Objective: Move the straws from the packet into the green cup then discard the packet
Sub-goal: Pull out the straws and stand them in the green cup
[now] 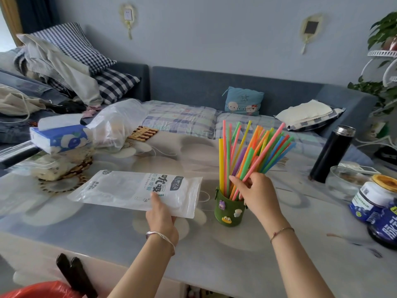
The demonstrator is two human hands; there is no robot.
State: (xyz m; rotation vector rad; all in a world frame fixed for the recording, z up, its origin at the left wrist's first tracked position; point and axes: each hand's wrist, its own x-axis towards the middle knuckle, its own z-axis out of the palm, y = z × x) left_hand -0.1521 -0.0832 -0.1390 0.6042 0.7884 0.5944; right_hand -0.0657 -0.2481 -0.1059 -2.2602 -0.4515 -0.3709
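Observation:
A green felt cup (pixel 229 211) with small cartoon patches stands on the table. Several coloured straws (pixel 253 151) stand in it, fanned out toward the upper right. My right hand (pixel 255 194) is closed around the lower part of the straw bundle, just above the cup's rim. My left hand (pixel 161 214) pinches the near edge of the clear plastic packet (pixel 137 190), which lies flat, looks empty, and sits left of the cup.
A tissue box (pixel 60 138) and a plastic bag (pixel 116 123) sit at the back left. On the right are a black flask (pixel 332 153), a glass bowl (pixel 343 181) and blue-labelled jars (pixel 373 198). A red-lined bin (pixel 40 290) shows at the bottom left.

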